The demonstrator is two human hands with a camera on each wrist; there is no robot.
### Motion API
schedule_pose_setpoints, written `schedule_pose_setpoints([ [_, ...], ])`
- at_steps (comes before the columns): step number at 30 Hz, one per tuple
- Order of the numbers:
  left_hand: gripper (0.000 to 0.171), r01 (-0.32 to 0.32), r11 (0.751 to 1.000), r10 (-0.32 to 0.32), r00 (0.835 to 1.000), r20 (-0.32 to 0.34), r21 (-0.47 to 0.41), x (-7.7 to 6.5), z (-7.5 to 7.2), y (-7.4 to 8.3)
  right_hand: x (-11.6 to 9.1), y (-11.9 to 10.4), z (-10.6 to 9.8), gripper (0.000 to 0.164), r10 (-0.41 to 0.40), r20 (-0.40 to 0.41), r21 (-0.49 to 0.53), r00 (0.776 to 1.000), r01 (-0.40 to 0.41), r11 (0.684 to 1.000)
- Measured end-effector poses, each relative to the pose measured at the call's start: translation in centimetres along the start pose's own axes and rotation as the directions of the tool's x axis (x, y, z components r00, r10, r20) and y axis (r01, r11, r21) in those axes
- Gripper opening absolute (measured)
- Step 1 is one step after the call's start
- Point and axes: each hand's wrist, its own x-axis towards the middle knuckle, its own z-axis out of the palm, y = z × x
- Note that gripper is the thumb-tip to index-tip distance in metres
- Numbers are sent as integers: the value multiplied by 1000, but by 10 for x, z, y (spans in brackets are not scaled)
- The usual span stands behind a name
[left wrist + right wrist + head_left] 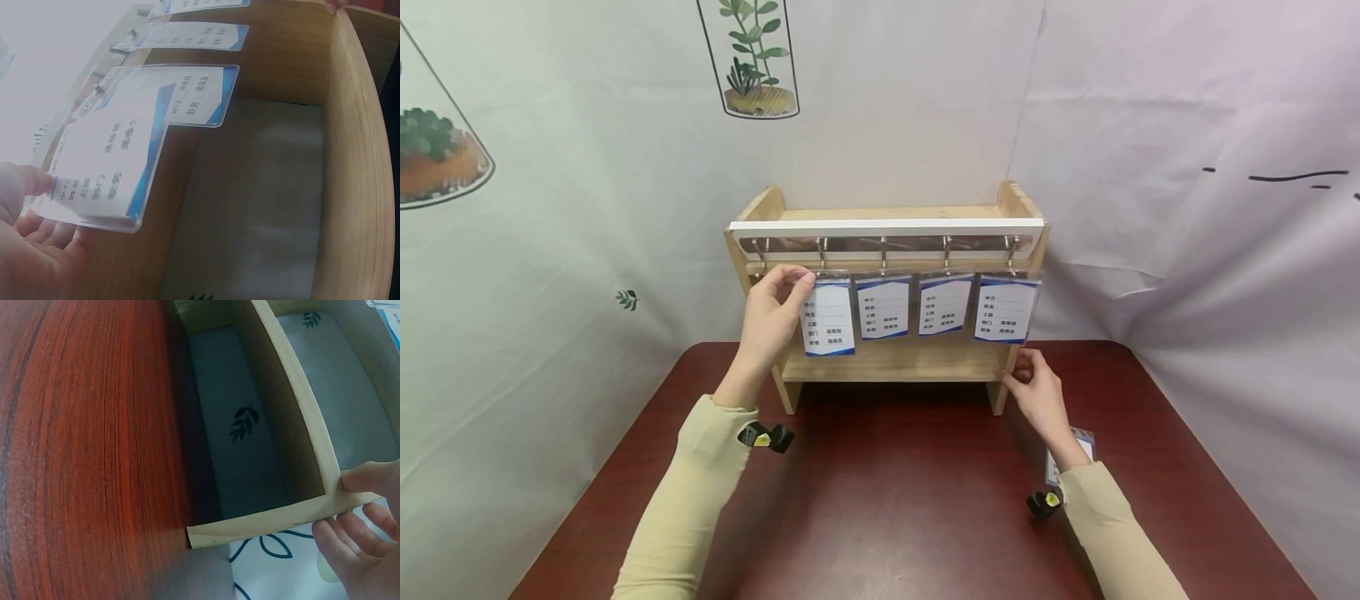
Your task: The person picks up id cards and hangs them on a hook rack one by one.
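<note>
Left hand (769,315) pinches a white badge (830,318) (blue edges); right hand (1039,393) grips shelf (895,367)

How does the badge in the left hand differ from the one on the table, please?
The held badge is pinched by the left hand, while the table badge lies on the table. The held badge hangs roughly upright in front of the wooden rack; the table badge lies flat. The held badge's print shows clearly, while the right forearm partly covers the table badge. Both have a clear sleeve and a white card.
</note>
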Motion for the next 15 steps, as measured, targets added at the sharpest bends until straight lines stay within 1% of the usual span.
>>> schedule_pose_setpoints([
  [7,22,3,999,-4,1000,-19,-41,1,3,2,0,0,0,45,0,-2,4,1000,0,1000],
  [15,19,45,996,-47,999,-25,-74,-1,4,6,0,0,0,45,-2,-3,2,1000,2,1000],
])
